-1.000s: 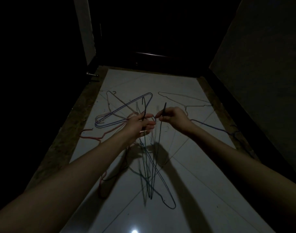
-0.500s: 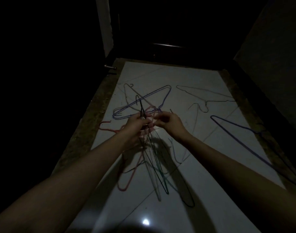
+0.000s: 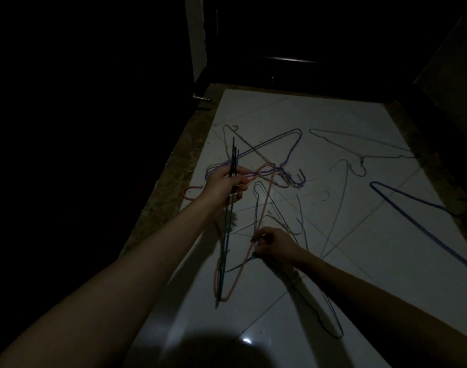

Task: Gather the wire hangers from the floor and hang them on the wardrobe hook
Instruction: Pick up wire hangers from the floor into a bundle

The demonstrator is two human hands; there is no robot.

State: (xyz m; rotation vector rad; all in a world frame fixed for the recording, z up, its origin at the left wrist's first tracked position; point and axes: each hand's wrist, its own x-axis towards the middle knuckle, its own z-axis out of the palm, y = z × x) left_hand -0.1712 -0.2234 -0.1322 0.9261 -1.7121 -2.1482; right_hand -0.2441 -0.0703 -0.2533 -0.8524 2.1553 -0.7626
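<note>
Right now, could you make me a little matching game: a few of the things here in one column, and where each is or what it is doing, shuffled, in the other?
Things:
1. left hand
2. right hand
3. blue hanger
4. pink hanger

States:
A. lies alone on the tiles, far right
B. grips a bundle of dark hangers
C. reaches low to wires on the floor
D. lies on the floor between the hands

Pairs: 1-B, 2-C, 3-A, 4-D
</note>
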